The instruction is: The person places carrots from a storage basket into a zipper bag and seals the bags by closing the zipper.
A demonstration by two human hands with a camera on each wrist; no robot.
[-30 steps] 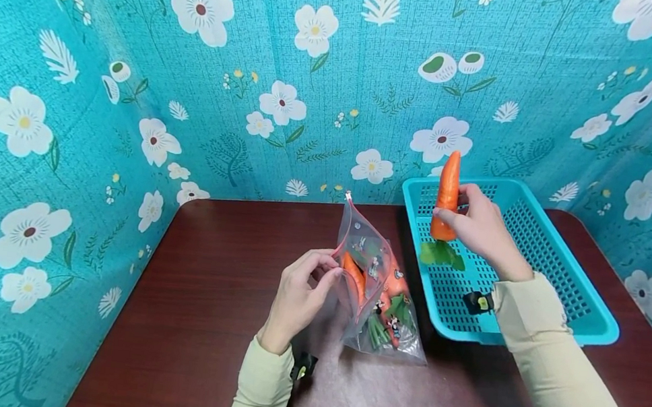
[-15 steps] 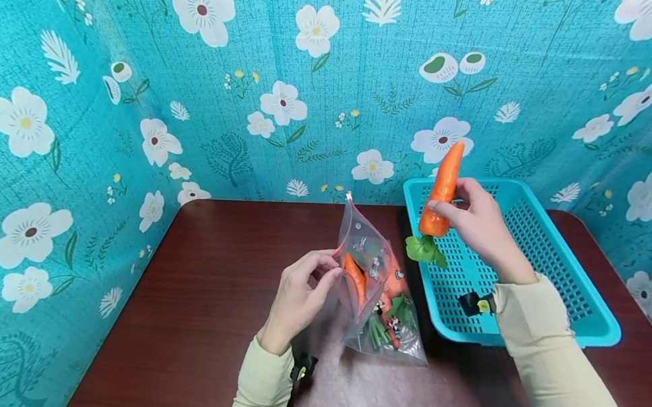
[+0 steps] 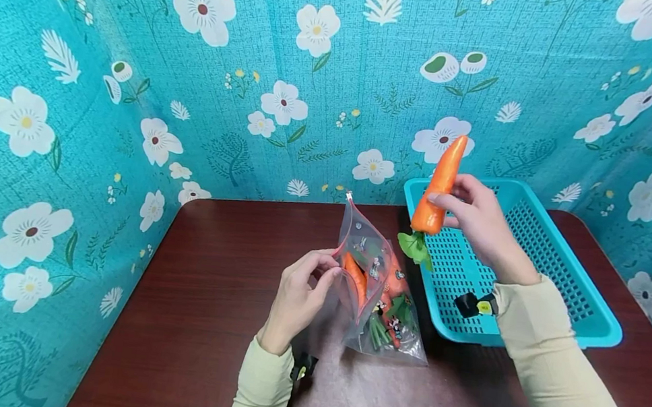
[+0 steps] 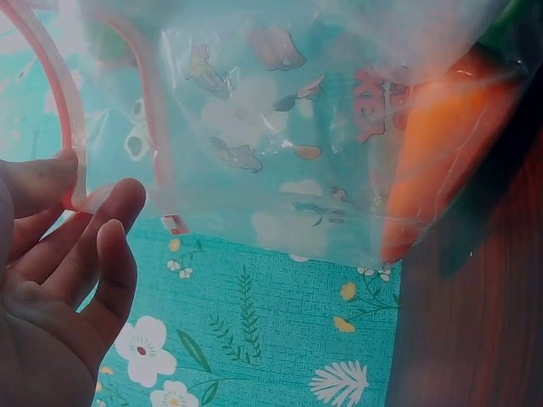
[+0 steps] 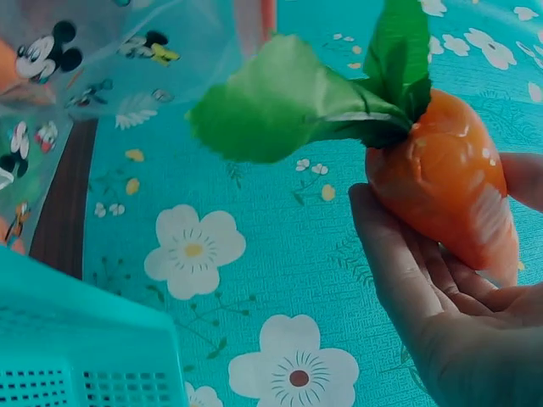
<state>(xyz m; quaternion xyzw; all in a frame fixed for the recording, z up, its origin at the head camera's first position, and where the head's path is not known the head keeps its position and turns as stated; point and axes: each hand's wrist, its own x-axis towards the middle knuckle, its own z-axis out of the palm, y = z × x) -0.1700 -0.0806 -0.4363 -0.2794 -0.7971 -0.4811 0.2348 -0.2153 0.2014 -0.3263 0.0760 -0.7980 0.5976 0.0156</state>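
Observation:
My right hand grips an orange carrot by its side above the basket's near-left rim. The tip points up and the green leaves hang from the thick end, as the right wrist view also shows. With thumb and fingers, my left hand pinches the red-edged mouth of a clear zip bag printed with cartoon figures. The bag's mouth gapes, and its zip slider sits at the far end. Inside the bag lie carrots with green tops, partly hidden by the prints.
A turquoise perforated basket stands right of the bag on the dark wooden table. Blue floral cloth hangs behind the table and along both sides. Black wrist cameras are strapped to both wrists.
My right hand has moved slightly left and up with the carrot, which now tilts more, its leaves swinging toward the bag. The left hand and the bag have stayed in place.

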